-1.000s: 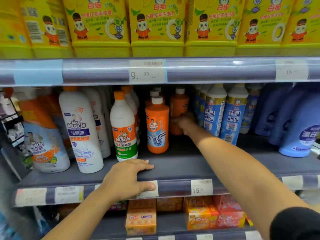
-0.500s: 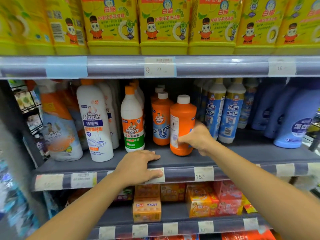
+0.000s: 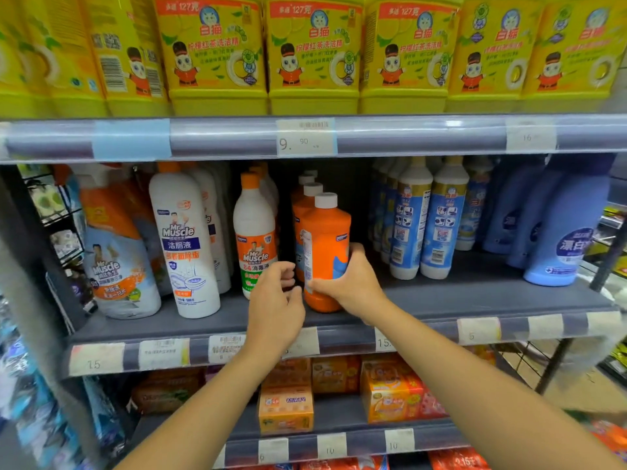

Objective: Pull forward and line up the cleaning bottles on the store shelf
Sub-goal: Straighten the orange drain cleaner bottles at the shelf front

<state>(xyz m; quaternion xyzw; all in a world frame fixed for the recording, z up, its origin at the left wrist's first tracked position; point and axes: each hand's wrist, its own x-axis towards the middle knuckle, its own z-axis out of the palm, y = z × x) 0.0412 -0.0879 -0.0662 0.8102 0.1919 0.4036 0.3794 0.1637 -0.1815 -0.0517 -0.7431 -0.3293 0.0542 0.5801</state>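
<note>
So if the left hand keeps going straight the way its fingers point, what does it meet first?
Most likely the orange bottle that the right hand grips. The left hand is curled with its fingertips aimed up and right at the bottle's lower left side, though depth is hard to judge.

Front bottle (image 3: 325, 252) stands before two others (image 3: 307, 198) on the shelf (image 3: 475, 296)

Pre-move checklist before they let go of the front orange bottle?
1. Right hand grips the front orange white-capped plastic bottle: ok.
2. Bottle upright: ok.
3. Label facing front: not ok, turned sideways.
4. In line with the orange bottles behind: ok.
5. Left hand free to help: ok, open beside the base.
6. Base fully seated on the grey shelf: cannot tell, hands cover it.
</note>
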